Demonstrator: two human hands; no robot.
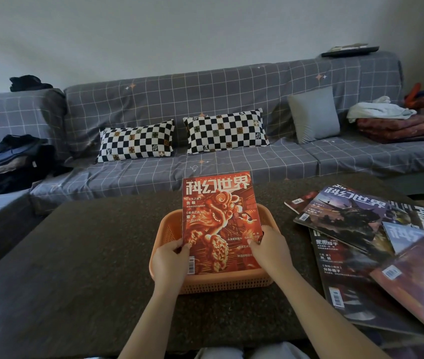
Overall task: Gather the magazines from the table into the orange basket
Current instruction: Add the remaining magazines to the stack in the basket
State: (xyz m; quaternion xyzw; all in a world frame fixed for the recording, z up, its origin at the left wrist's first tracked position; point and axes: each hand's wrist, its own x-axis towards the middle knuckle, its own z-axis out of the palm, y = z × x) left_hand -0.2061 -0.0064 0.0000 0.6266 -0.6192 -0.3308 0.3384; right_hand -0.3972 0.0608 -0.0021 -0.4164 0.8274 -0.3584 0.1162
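I hold the red magazine [220, 224] tilted over the orange basket [169, 229], its lower end inside; whether other magazines already lie beneath it, I cannot tell. The pile of magazines [371, 244] remains on the bench [76, 255] at 3 o'clock. My left hand [170, 263] is clamped on the lower-left edge, my right hand [270, 251] on the lower-right edge, both forearms extended toward 12 o'clock.

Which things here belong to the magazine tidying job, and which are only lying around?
For the job: red magazine held in left hand and right hand; orange basket; magazine pile on table.

Lying about: checkered pillows, grey cushion, dark clothes, folded blankets.
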